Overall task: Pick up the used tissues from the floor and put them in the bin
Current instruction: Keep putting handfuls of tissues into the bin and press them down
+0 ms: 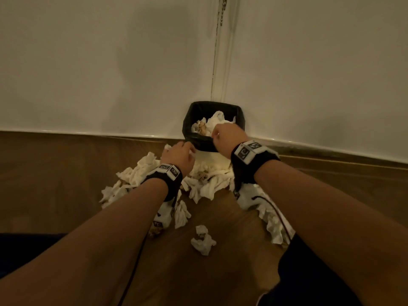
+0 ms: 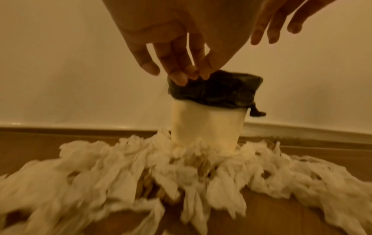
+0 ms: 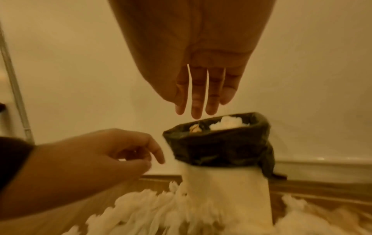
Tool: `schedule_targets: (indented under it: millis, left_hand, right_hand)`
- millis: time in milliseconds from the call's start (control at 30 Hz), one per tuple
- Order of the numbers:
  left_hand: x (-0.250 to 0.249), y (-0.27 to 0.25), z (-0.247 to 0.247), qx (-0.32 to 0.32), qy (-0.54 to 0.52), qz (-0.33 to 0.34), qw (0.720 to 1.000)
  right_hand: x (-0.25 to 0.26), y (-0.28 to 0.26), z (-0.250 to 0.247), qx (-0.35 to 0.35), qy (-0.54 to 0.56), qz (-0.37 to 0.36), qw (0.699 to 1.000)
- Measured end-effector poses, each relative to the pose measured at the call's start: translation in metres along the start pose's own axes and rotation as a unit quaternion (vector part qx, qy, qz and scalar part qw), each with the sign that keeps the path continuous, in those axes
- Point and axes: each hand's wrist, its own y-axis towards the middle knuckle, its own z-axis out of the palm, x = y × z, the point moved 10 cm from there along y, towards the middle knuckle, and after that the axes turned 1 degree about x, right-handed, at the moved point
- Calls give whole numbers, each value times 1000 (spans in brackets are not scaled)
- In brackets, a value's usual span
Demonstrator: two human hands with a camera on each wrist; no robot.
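Right hand (image 3: 201,89) hovers over the bin (image 3: 219,143), fingers straight and empty. Left hand (image 3: 112,152) is loosely curled — any pinched tissue is blurred; the floor tissues (image 1: 207,184) are partly hidden.

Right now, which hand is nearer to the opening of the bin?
Right. The right hand hangs over the opening of the bin, fingers straight above the tissues inside. The left hand is lower, beside the rim, above the floor pile.
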Motion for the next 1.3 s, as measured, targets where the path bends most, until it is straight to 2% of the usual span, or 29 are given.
schedule_targets:
  millis: [133, 233, 333, 467, 600, 767, 867, 1000, 1133, 1300]
  left_hand:
    - [20, -29, 62, 147, -15, -47, 988]
    - [25, -55, 109, 231, 50, -13, 972]
    - [34, -78, 153, 320, 145, 34, 936]
    - [34, -82, 176, 328, 191, 79, 922]
    - [37, -84, 193, 361, 220, 105, 900]
    - [50, -83, 207, 378, 218, 96, 895]
    - [54, -85, 212, 394, 225, 84, 887]
    - [58, -83, 211, 366, 185, 42, 911]
    - [59, -90, 217, 391, 199, 17, 898]
    - [51, -96, 228, 395, 184, 6, 900]
  right_hand:
    - [16, -15, 59, 104, 31, -1, 994]
    - [11, -27, 124, 202, 5, -3, 979]
    - [3, -44, 193, 290, -37, -10, 956]
    - [-1, -63, 245, 343, -27, -17, 939]
    - [-1, -82, 278, 400, 14, 17, 916]
    - [3, -102, 295, 415, 51, 26, 908]
    - [8, -112, 299, 396, 74, 27, 915]
    - [11, -124, 309, 380, 94, 13, 920]
    - [16, -123, 309, 360, 63, -13, 931]
    - [17, -120, 316, 344, 62, -11, 937]
